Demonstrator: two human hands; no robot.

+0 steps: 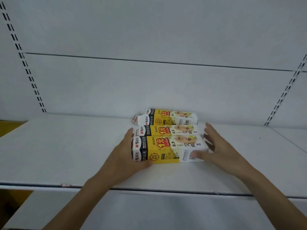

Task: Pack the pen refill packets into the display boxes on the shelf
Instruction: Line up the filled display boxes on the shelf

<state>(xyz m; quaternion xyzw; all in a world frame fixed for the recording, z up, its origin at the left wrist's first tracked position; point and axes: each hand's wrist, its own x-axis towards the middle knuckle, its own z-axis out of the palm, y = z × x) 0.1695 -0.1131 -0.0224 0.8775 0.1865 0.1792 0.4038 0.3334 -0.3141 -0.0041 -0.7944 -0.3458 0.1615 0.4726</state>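
Display boxes (pixel 171 117) lie in a row on the shelf (pixel 66 146). My left grip (pixel 126 151) and right grip (pixel 219 146), both released, fingers flat, bracket the near box (pixel 169 146); I'd push evenly, keeping it square to its neighbour (pixel 171 130).

Yellow-and-white near box (pixel 169 149) lies flat; middle box (pixel 167 130) touches it at 12 o'clock, far box (pixel 167 117) (flap open) beyond.
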